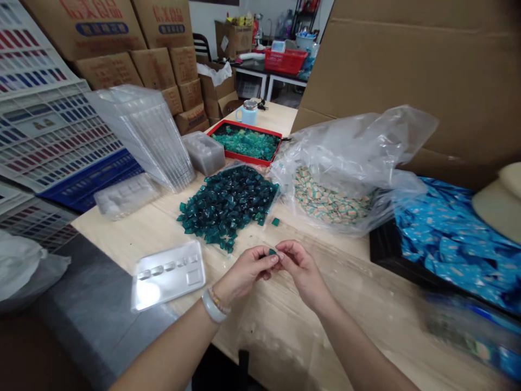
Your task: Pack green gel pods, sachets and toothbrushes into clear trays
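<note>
A small green piece point(272, 251) is being pinched by the fingers point(265, 259) of the left hand point(246, 273) and right hand point(303, 271) above the bench point(358, 309), near a heap of dark green pieces point(228, 206) and a clear plastic tray point(168, 275).

Both bare forearms point(171, 350) point(360, 347) reach in from the bottom of the view and angle toward each other. The left hand point(246, 270) and right hand point(303, 271) meet backs up, their fingertips point(271, 259) drawn together in a small, tight grip. A pale bangle point(214, 307) and a thin beaded bracelet point(220, 302) circle the left wrist.
</note>
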Tool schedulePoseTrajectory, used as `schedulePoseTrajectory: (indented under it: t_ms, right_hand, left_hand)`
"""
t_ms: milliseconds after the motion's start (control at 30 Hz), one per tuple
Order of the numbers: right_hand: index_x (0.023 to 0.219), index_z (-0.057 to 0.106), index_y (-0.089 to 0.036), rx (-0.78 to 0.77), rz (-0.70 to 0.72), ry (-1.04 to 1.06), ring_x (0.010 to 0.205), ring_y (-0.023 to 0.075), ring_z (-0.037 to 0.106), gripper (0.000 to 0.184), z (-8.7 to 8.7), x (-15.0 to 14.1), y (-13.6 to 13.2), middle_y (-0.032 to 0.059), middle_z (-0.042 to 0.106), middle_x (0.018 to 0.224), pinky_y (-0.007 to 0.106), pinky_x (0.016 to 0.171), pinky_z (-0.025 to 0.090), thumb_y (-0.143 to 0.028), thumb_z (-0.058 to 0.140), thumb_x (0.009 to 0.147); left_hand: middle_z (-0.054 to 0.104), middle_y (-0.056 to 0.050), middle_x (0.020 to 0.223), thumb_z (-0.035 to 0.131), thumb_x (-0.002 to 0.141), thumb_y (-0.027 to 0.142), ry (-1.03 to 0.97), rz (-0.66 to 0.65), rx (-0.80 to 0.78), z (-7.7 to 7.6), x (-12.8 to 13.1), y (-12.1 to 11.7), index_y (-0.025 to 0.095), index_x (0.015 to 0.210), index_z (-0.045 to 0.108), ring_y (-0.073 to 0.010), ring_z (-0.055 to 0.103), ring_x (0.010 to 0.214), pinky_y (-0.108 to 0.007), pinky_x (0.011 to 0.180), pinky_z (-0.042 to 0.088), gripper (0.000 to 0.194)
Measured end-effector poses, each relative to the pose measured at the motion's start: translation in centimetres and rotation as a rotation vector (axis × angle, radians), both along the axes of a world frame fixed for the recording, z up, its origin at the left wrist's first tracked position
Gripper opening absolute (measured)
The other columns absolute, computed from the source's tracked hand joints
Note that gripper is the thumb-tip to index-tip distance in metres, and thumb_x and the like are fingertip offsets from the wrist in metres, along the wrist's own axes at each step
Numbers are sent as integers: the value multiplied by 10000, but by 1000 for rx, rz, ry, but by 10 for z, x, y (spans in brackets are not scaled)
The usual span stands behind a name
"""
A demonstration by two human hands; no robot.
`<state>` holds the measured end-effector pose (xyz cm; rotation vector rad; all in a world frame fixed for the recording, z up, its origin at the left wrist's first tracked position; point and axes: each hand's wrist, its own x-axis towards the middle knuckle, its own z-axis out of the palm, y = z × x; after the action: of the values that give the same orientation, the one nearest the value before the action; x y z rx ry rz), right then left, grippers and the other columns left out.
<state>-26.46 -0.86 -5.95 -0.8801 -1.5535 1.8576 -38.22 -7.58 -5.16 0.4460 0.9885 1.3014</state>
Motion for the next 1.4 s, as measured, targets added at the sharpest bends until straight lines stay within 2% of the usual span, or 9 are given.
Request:
schedulePoseTrajectory:
  t_ms: [100,400,533,633,767,900,1167,1300,1400]
  right_hand:
    - [867,547,-194,211,-21,-74,662,116,545,174,-9,11,-5,10,544,757,263,621,459,-327,537,756]
    - [900,544,-181,210,-57,-137,648,137,562,247,-14,17,17,18,594,716,280,617,466,-337,583,713]
    - [890,550,-181,270,79,-186,582,125,546,234,-12,8,42,-1,579,654,258,557,449,-331,570,712]
    - [821,569,-169,506,94,-349,589,131,538,169,-17,3,65,18,585,667,255,555,431,-312,530,739]
    - [800,586,-159,948,64,-717,673,158,531,127,-31,-8,93,51,576,727,272,622,405,-247,502,762]
    - [751,596,-176,1118,171,-956,770,185,524,96,-45,-18,106,63,587,769,275,658,381,-228,517,759]
    - [874,593,-172,1121,35,-881,831,220,530,178,-29,-8,86,89,607,854,333,706,374,-281,487,782]
    - [817,561,-182,824,90,-558,680,154,562,137,-18,-1,55,42,614,761,271,630,430,-260,451,791]
    - [801,571,-178,690,121,-550,659,148,577,126,-16,0,41,39,630,747,256,610,441,-216,455,773]
  left_hand:
    - [462,24,578,681,593,390,-96,28,-61,-6,11,4,110,678,540,-38,362,488,-184,461,215,325]
    - [376,54,500,573,657,512,70,69,-51,-27,23,34,128,653,506,-46,298,449,-197,435,178,390]
    - [374,53,524,568,662,506,28,69,-37,-31,13,48,133,699,521,-44,304,456,-189,435,175,378]
    - [408,37,579,578,663,446,-27,115,-68,-30,5,55,140,727,528,-51,346,488,-182,441,216,316]
    - [501,5,753,496,647,152,52,289,-105,-34,-2,58,165,826,542,-78,449,626,-179,537,339,185]
    - [563,-10,774,400,601,38,248,238,-104,-43,-8,55,148,789,576,-100,492,689,-203,638,383,280]
    - [646,-27,826,479,630,66,328,261,-115,-44,-10,50,145,790,641,-136,561,772,-253,755,426,240]
    - [637,-36,811,529,650,84,234,318,-87,-41,-1,48,131,802,614,-126,578,741,-265,735,463,181]
    - [624,-46,819,556,651,90,296,311,-73,-39,6,45,129,812,598,-132,581,735,-273,707,480,171]
